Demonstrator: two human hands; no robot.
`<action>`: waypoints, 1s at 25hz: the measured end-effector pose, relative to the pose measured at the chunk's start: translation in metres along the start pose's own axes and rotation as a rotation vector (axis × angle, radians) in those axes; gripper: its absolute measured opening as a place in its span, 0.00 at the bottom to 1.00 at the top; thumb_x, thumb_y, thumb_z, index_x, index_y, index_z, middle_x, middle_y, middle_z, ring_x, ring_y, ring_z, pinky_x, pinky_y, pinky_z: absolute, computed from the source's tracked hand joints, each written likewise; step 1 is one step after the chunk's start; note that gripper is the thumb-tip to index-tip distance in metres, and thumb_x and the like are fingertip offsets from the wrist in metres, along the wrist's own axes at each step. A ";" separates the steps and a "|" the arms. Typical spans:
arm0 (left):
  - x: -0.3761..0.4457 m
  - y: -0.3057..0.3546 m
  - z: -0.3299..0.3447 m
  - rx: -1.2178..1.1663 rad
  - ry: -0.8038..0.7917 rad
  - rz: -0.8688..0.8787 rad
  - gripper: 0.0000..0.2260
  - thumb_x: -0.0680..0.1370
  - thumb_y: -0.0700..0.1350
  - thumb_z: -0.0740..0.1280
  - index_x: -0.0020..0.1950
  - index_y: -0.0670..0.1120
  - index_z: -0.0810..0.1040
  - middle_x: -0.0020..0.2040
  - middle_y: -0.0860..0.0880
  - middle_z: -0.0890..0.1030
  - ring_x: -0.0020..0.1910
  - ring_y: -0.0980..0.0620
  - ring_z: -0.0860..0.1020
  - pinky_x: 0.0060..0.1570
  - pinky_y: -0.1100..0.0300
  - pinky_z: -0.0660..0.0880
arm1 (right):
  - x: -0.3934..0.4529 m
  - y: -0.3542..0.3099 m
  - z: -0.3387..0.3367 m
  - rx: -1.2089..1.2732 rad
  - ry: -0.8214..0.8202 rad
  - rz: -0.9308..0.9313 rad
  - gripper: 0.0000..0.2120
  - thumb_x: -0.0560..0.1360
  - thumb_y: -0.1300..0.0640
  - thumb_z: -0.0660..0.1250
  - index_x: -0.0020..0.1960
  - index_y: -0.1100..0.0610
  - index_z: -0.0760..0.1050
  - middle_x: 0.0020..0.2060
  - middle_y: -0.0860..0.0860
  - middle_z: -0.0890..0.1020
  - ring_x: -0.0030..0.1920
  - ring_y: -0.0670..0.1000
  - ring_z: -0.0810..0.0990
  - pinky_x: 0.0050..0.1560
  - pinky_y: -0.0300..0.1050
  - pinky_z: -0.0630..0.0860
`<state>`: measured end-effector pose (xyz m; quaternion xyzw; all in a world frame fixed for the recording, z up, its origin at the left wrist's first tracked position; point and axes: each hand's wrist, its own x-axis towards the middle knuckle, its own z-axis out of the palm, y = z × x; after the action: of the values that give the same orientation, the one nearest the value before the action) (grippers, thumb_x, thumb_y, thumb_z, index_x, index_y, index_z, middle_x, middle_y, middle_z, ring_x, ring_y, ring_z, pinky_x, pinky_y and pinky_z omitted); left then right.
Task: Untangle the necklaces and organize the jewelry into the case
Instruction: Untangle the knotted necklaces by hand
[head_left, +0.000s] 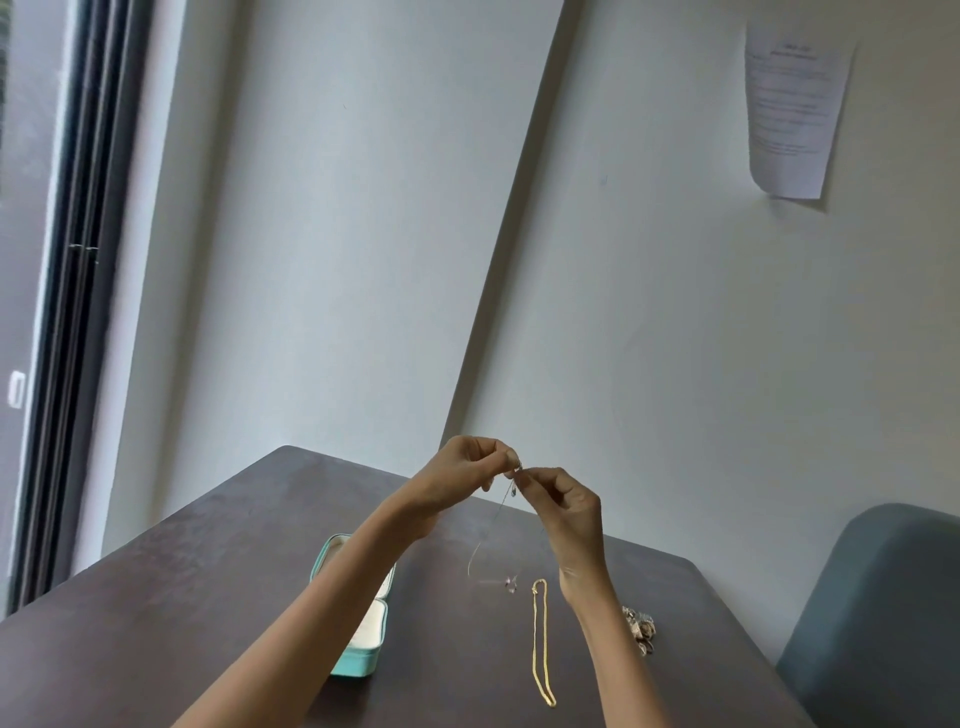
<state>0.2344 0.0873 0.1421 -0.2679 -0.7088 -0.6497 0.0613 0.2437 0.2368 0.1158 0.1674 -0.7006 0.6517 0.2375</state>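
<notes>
Left hand (470, 470) and right hand (563, 506) raised above dark brown table (208, 597), fingertips pinching top of thin silver pendant necklace (485, 545); loop hangs, pink pendant near tabletop. Best worked slack, tangle teased apart, not pulled. Open turquoise jewelry case (358, 660) near left; flat gold chain (540, 644) and silvery jewelry heap (641, 629) right. Wall paper sheet (795, 104) print unreadable.
</notes>
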 end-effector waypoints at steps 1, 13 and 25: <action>0.000 -0.001 -0.001 0.013 0.001 -0.003 0.11 0.77 0.41 0.62 0.36 0.47 0.77 0.34 0.54 0.77 0.34 0.56 0.68 0.41 0.65 0.67 | 0.001 0.001 0.000 -0.005 -0.007 0.004 0.03 0.72 0.60 0.71 0.39 0.58 0.81 0.31 0.45 0.79 0.33 0.45 0.69 0.36 0.32 0.67; 0.002 -0.010 -0.009 0.085 -0.024 -0.015 0.11 0.79 0.40 0.60 0.39 0.44 0.78 0.34 0.55 0.78 0.35 0.58 0.71 0.38 0.68 0.69 | 0.003 0.001 0.004 -0.052 -0.067 -0.013 0.04 0.71 0.60 0.72 0.37 0.58 0.81 0.31 0.44 0.79 0.33 0.45 0.66 0.34 0.32 0.65; -0.002 -0.032 -0.005 -0.375 0.076 -0.119 0.11 0.80 0.42 0.55 0.38 0.49 0.70 0.41 0.51 0.82 0.32 0.56 0.72 0.40 0.60 0.63 | 0.001 0.004 -0.003 0.053 -0.128 0.084 0.08 0.61 0.47 0.68 0.32 0.51 0.75 0.25 0.43 0.64 0.27 0.43 0.58 0.28 0.33 0.59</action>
<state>0.2196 0.0818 0.1137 -0.2076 -0.5869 -0.7826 -0.0014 0.2413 0.2399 0.1134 0.1852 -0.7031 0.6676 0.1602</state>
